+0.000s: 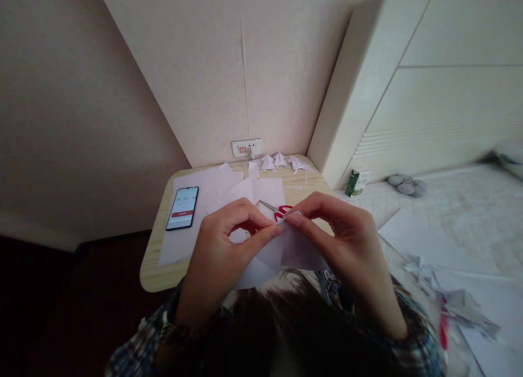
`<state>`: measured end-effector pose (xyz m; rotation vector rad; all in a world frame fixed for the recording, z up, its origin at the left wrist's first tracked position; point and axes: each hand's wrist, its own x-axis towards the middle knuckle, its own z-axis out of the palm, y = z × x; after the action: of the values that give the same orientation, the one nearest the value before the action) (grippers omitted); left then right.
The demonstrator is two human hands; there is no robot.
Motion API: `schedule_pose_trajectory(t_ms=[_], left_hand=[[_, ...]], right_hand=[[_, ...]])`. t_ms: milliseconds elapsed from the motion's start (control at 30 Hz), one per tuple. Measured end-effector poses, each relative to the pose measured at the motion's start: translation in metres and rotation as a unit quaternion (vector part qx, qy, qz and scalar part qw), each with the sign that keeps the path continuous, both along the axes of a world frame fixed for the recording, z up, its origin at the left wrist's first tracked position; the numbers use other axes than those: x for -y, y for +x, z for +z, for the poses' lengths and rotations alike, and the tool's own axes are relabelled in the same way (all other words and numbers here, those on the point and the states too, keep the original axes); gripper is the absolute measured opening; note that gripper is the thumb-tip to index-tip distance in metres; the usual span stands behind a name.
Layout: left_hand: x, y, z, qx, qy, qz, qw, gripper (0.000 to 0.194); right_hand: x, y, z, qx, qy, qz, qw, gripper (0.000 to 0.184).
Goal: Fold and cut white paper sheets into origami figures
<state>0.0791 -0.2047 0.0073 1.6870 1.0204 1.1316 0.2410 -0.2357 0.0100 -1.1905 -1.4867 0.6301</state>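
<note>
A white sheet of paper point(272, 257) with crease lines hangs between my hands above the near edge of the small table. My left hand point(235, 241) pinches its top edge between thumb and forefinger. Close beside it, my right hand point(337, 235) grips the same edge, thumb and forefinger pressed together. Just beyond my fingertips, red-handled scissors point(278, 208) lie on the table, partly hidden by my right hand. Several folded white paper figures point(280, 159) stand in a row at the table's back edge.
A phone point(182, 208) with a lit screen rests on white sheets point(212, 186) at the table's left. Behind is a wall socket point(246, 147). On the bed to the right are a small green box point(357, 183), grey rounded objects point(406, 185), crumpled paper point(466, 309) and a red pen-like object point(443, 325).
</note>
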Motion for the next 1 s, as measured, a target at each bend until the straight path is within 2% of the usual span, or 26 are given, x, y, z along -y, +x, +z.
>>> schedule_pose_trajectory(t_ms=[267,633,1000], left_hand=[[-0.003,0.003,-0.001,0.021,-0.018,-0.020,0.999,0.013],[-0.007,-0.010,0.003,-0.056,-0.001,-0.039,0.998,0.013],[-0.011,-0.028,0.006,-0.115,0.042,-0.029,0.992,0.015]], right_hand=[[-0.003,-0.003,-0.003,0.024,0.032,-0.005,0.999,0.012],[-0.006,0.006,0.005,0.032,0.024,-0.007,0.999,0.011],[-0.001,0.024,0.006,-0.098,0.041,-0.109,0.988,0.014]])
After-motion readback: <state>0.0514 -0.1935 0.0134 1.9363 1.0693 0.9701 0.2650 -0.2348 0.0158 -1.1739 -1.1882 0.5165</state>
